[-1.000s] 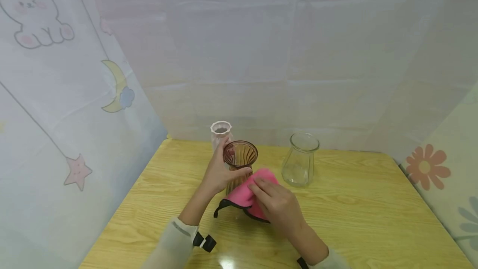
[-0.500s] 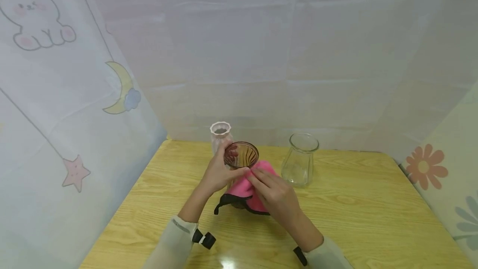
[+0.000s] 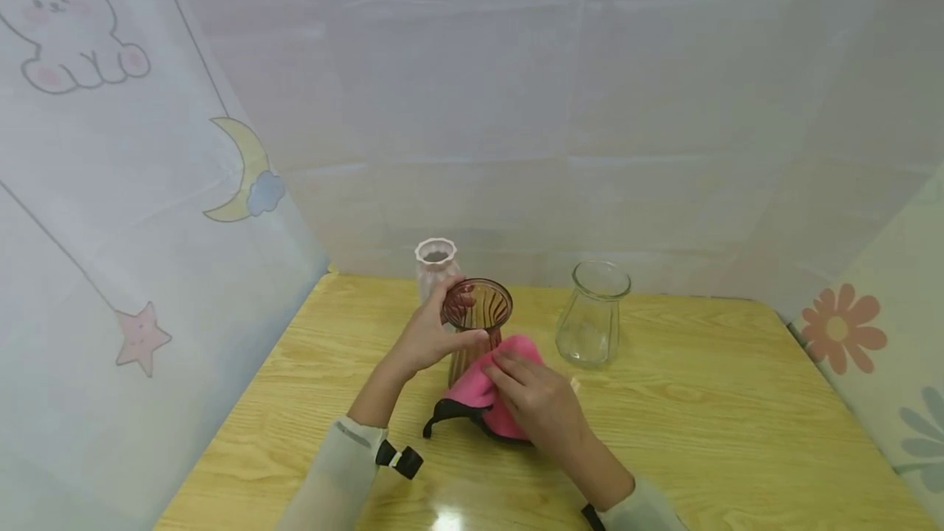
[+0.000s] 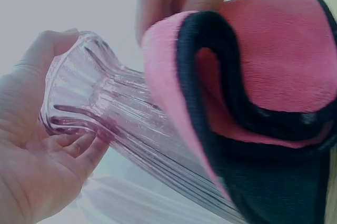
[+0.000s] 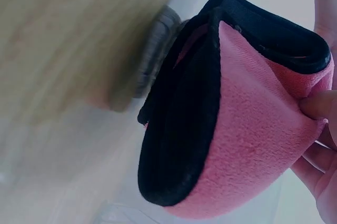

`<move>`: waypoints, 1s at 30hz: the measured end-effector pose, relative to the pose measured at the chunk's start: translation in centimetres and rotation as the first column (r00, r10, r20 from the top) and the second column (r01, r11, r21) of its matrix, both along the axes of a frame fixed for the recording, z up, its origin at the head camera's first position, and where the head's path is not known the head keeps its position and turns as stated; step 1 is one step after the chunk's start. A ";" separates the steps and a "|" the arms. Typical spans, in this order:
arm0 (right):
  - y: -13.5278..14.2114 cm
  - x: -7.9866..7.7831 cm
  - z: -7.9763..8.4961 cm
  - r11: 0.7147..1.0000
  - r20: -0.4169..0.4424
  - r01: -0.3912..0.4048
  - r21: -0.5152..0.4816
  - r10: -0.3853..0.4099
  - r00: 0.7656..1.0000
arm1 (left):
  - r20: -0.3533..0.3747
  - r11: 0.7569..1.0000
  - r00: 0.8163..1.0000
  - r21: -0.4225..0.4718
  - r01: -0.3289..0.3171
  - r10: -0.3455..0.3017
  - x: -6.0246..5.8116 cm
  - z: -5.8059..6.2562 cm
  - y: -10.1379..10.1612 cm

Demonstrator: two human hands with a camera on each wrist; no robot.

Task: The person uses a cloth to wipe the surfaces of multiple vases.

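Note:
A purple-brown ribbed glass vase (image 3: pixel 479 306) with a flared rim stands in the middle of the head view. My left hand (image 3: pixel 431 338) grips it just under the rim, thumb on the near side and fingers round the far side, as the left wrist view of the vase (image 4: pixel 131 108) shows. In my right hand (image 3: pixel 542 404) a pink cloth (image 3: pixel 479 383) with black edging is pinched and lies against the vase's side. The cloth (image 5: pixel 258 124) hangs folded from thumb and fingers in the right wrist view. It hides much of the vase's lower body.
Behind my left hand stands a pale pink vase (image 3: pixel 437 256) with a scalloped rim. To the right of the cloth is a clear glass vase (image 3: pixel 590 326). All are on a wood-grain table (image 3: pixel 701 400), with printed cloth walls (image 3: pixel 516 105) around it.
The right hand with the cloth rises a little along the vase, then drops back down it. My left hand keeps its grip, and the vase hardly moves.

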State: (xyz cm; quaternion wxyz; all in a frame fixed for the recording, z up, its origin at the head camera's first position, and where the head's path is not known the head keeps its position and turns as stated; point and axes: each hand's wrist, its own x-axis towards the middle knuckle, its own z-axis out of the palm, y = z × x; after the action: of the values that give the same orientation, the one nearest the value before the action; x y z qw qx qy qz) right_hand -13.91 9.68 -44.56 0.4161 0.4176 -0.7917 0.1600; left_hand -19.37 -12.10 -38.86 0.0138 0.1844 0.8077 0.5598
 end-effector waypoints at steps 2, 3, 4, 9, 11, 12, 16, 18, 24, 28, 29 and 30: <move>0.0 0.1 -0.3 1.000 0.005 0.005 0.009 -0.005 1.000 | -0.002 0.998 0.999 0.024 0.052 -0.052 -0.3 0.0 -0.2; -0.1 0.2 -0.5 1.000 0.007 0.007 0.012 -0.007 1.000 | -0.001 0.996 0.997 0.037 0.078 -0.078 -0.4 -0.1 -0.4; -0.1 0.2 -0.6 1.000 0.009 0.008 0.016 -0.008 1.000 | -0.002 0.994 0.995 0.048 0.101 -0.101 -0.6 -0.1 -0.5; -0.2 0.4 -1.2 1.000 0.018 0.010 0.027 -0.011 1.000 | -0.002 0.976 0.980 0.097 0.197 -0.198 -1.3 -0.1 -0.9; -0.2 0.4 -1.3 1.000 0.021 0.010 0.027 -0.010 1.000 | 0.003 0.970 0.977 0.115 0.213 -0.215 -1.5 -0.2 -1.0; -0.2 0.5 -1.4 1.000 0.021 0.011 0.028 -0.011 1.000 | 0.010 0.969 0.976 0.126 0.213 -0.216 -1.5 -0.2 -1.0; -0.3 0.6 -1.5 0.999 0.023 0.014 0.029 -0.015 1.000 | -0.016 0.982 0.990 0.123 0.144 -0.144 -1.0 -0.6 -0.7; -0.2 0.8 -1.5 1.000 0.018 0.014 0.028 -0.014 1.000 | -0.051 0.992 0.997 0.104 0.071 -0.066 -0.4 -0.6 -0.2; 0.0 1.1 -0.7 1.000 -0.004 0.019 -0.011 -0.019 1.000 | -0.113 0.980 0.974 0.008 -0.199 0.199 1.5 -0.5 1.7; 0.2 1.1 0.6 0.999 -0.023 0.014 -0.047 -0.015 1.000 | -0.105 0.953 0.952 -0.060 -0.296 0.289 1.8 -0.1 2.3; 0.2 1.1 0.9 0.998 -0.031 0.013 -0.054 -0.014 0.999 | -0.102 0.950 0.950 -0.076 -0.302 0.294 1.8 0.0 2.3; 0.3 1.1 1.3 0.998 -0.039 0.011 -0.060 -0.013 0.999 | -0.098 0.951 0.952 -0.086 -0.298 0.289 1.8 0.2 2.3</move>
State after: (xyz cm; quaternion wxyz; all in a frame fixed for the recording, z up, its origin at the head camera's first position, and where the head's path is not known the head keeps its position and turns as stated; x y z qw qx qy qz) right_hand -12.82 9.93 -43.30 0.4448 0.4032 -0.7808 0.1728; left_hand -17.61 -9.85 -38.68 -0.0946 0.0847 0.8529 0.5064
